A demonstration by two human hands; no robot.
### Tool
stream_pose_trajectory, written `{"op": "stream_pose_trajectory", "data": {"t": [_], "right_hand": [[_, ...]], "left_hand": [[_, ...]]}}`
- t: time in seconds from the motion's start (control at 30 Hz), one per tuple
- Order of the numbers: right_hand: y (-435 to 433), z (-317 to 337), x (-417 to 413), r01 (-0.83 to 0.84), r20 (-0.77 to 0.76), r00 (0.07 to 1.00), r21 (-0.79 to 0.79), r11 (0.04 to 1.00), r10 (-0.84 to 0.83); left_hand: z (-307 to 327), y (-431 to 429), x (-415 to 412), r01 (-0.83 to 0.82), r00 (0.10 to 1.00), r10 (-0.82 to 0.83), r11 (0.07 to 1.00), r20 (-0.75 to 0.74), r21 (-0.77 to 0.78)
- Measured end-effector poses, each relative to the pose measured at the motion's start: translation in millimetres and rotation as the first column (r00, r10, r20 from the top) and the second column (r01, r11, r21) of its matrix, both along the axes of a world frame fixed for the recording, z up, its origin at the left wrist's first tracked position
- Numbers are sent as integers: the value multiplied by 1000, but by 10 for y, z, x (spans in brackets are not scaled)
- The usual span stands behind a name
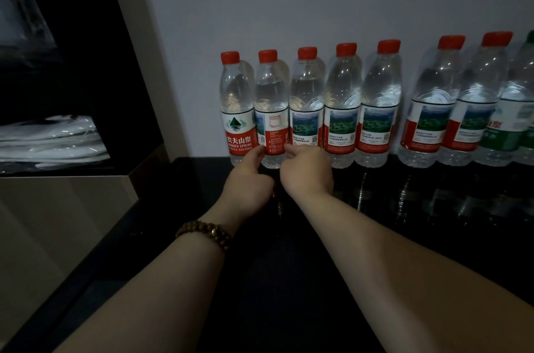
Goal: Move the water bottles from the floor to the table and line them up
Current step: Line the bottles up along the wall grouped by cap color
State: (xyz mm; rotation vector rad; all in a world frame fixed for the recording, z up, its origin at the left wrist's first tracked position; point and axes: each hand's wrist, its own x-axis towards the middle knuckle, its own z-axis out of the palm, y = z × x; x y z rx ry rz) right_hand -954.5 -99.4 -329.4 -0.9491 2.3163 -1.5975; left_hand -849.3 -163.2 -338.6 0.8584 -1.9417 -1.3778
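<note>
Squeezing second bottle (271, 98) (red cap, second from left in the row) low on its label between two thumbs: left hand (250, 188) pressing its left side, right hand (307, 176) pressing its right, fingers of both curling in tight. Standing upright on the black table (433, 208), touching its neighbours in a line of red-capped bottles (378, 110) backing against the white wall (318, 0), with a green-label bottle (502, 127) sitting near the right end. Wearing a bead bracelet (205, 232) on the left wrist; showing folded white wrapped items (52, 141) in the dark shelf at far left.
</note>
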Motion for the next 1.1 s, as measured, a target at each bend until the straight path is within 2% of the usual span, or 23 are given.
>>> {"op": "stream_pose_trajectory", "data": {"t": [0.17, 0.33, 0.47, 0.6, 0.8, 0.97, 1.1], "right_hand": [[17, -1, 5, 16, 8, 1000, -25, 1000, -16], [-5, 4, -1, 19, 12, 1000, -29, 999, -19], [5, -7, -7, 22, 22, 1000, -41, 999, -21], [6, 14, -9, 43, 21, 999, -45, 998, -42], [10, 29, 14, 40, 3, 999, -21, 999, -40], [4, 31, 16, 24, 21, 1000, -19, 1000, -23], [9, 26, 11, 26, 24, 999, -29, 999, -25]], "left_hand": [[-6, -30, 14, -60, 997, 61, 998, -41, 18], [30, 44, 25, -70, 997, 74, 992, 34, -109], [51, 34, 23, -17, 996, 25, 995, 85, -95], [17, -4, 29, -106, 994, 106, 993, -2, -50], [4, -58, 13, -15, 1000, 15, 1000, 18, 5], [-32, -76, 12, -126, 991, 125, 992, -43, -9], [-10, -42, 14, -46, 999, 46, 999, 15, -19]]}}
